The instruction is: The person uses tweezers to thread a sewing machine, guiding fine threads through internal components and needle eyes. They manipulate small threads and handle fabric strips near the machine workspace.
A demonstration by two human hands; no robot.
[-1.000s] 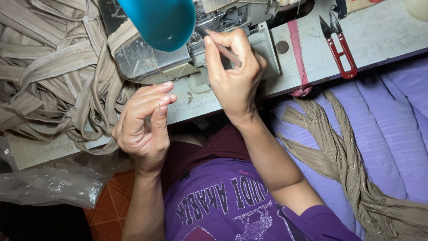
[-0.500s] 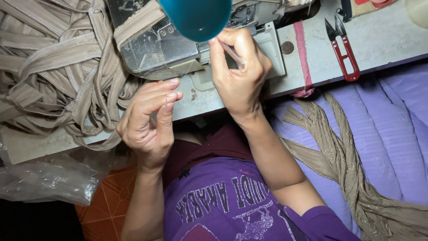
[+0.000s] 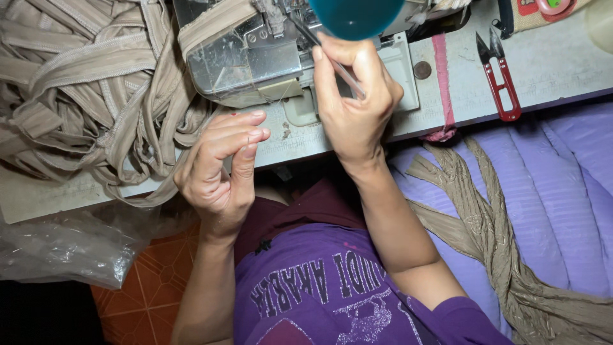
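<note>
Thin metal tweezers (image 3: 332, 61), slim and silvery, angled toward the sewing machine (image 3: 255, 57) on the tabletop (image 3: 543, 70). Right hand (image 3: 354, 105) pinches them, fingers curled, wrist bent upward. Left hand (image 3: 220, 169) nearer, raised off the tabletop edge, empty, fingers loosely bunched. Beige straps (image 3: 89, 96) heaped left.

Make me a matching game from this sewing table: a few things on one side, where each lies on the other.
Things:
1. red-handled thread snips
2. pile of beige fabric straps
3. clear crinkled plastic bag
4. thin metal tweezers

Places:
A. low at the left, below the table edge
B. in the right hand
C. on the table, far right
D. heaped on the table's left

Pairs: 1-C, 2-D, 3-A, 4-B
</note>
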